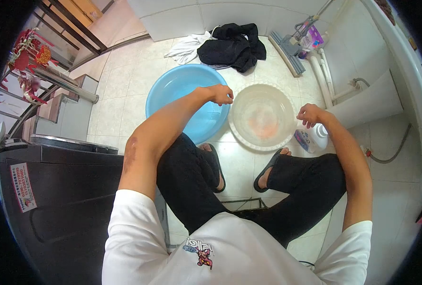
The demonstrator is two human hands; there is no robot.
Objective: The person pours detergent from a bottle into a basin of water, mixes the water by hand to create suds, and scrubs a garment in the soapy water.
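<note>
My left hand hangs over the right rim of a blue plastic basin, close to the cream basin's left rim. Its fingers are curled in, with nothing visible in them. My right hand is just off the right rim of the cream basin, its fingers loosely bent and slightly apart, holding nothing I can see. In the cream basin, clear liquid with a pinkish-orange patch shows at the bottom. Below my right hand a white detergent bottle with a purple label stands on the floor, partly covered by the hand.
Black clothing and a white cloth lie on the tiles by the wall. A grey mop head, a purple packet and white pipes are at the right. A black cabinet stands at my left.
</note>
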